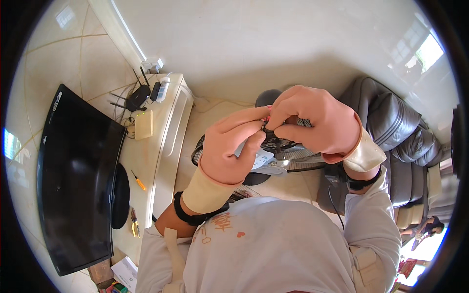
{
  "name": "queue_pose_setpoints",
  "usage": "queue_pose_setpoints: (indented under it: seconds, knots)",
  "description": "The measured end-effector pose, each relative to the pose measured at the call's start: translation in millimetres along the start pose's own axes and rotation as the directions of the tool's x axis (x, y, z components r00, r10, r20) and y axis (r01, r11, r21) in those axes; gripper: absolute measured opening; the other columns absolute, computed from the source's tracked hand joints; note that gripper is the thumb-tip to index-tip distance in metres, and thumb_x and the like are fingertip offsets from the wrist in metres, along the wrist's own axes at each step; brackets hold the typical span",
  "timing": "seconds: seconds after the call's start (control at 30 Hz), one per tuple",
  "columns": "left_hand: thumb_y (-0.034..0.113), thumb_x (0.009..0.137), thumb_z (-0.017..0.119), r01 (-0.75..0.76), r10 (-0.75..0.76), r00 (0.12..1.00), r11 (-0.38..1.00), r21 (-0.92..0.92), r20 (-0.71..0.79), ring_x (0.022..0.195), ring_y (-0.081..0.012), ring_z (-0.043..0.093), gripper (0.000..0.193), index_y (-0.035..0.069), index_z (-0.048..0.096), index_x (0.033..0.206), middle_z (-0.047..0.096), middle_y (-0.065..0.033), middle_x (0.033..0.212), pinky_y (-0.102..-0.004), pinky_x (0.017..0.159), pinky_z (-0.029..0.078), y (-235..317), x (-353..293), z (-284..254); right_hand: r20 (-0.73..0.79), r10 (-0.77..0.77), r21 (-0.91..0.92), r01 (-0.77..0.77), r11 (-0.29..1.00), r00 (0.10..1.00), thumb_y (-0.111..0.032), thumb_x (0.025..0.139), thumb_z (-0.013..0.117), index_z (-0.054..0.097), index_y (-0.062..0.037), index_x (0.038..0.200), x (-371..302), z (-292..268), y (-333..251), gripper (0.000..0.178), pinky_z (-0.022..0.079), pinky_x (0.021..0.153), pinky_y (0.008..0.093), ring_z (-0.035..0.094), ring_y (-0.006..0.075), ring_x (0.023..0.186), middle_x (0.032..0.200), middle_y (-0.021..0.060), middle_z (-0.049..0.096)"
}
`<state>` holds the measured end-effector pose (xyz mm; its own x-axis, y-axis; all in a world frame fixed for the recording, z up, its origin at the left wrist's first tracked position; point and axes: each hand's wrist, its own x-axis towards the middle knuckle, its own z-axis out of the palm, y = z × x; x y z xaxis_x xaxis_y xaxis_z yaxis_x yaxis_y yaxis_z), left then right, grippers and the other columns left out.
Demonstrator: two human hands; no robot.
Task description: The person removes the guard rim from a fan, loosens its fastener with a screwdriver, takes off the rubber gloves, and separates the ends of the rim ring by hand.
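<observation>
Both of my hands wear salmon-coloured gloves with cream cuffs. They meet in front of me over what looks like an electric fan (312,158), with a wire grille and pale blue blades. My left hand (232,141) points inward, its thumb and fingers pinched near the fan's dark middle. Opposite it, my right hand (315,119) curls down with thumb and forefinger drawn together. A small red bit (268,113) shows between the fingertips; what exactly each hand grips is hidden. Behind them rises a dark rounded part (267,97).
At left, a white cabinet (163,141) bears a black monitor (78,180), a router (138,97), a screwdriver (139,181) and yellow-handled pliers (135,223). A dark leather sofa (391,122) stands at right. A pale wall (273,39) closes the far side. Another person (427,228) appears far lower right.
</observation>
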<state>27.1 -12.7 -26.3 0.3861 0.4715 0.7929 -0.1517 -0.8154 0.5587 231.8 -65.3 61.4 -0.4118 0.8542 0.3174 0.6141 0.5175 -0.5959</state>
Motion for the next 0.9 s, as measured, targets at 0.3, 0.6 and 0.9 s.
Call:
queue_pose_setpoints:
  seconds: [0.3,0.6,0.9]
  knots:
    - [-0.008,0.086,0.061,0.08,-0.079,0.997,0.992,-0.102,0.011,0.098,-0.0323,0.068,0.015,-0.008,0.064,0.1,0.07,-0.0233,0.112,-0.0355,0.085,0.053,0.8,-0.1,1.7,-0.002,0.008,-0.119,-0.008,0.993,1.0,-0.001,0.079,0.077,0.076,-0.0061,0.092,1.2,-0.5,-2.4,0.014,0.055,0.079,0.0377,0.068,0.0272,0.093,0.093,0.0113,0.072]
    - [-0.003,0.083,0.067,-0.001,0.002,1.0,0.964,0.264,-0.004,0.108,-0.0479,0.065,0.018,-0.002,0.066,0.1,0.072,-0.0182,0.114,-0.0483,0.089,0.053,8.7,-6.4,4.6,-0.043,-0.01,-0.057,0.008,0.998,0.999,-0.007,0.079,0.078,0.076,-0.0057,0.09,0.4,6.0,1.9,0.011,0.056,0.08,0.037,0.068,0.0281,0.096,0.096,0.0114,0.072]
    - [0.0,0.087,0.064,0.123,-0.055,0.98,0.925,0.359,-0.193,0.128,-0.0539,0.049,0.023,0.001,0.066,0.11,0.063,-0.0197,0.133,-0.0569,0.103,0.04,11.5,-18.8,18.5,0.067,-0.071,-0.389,0.092,0.917,0.995,-0.005,0.074,0.076,0.075,-0.0065,0.084,11.0,7.7,-10.8,0.01,0.055,0.073,0.0406,0.068,0.0309,0.085,0.092,0.0103,0.073]
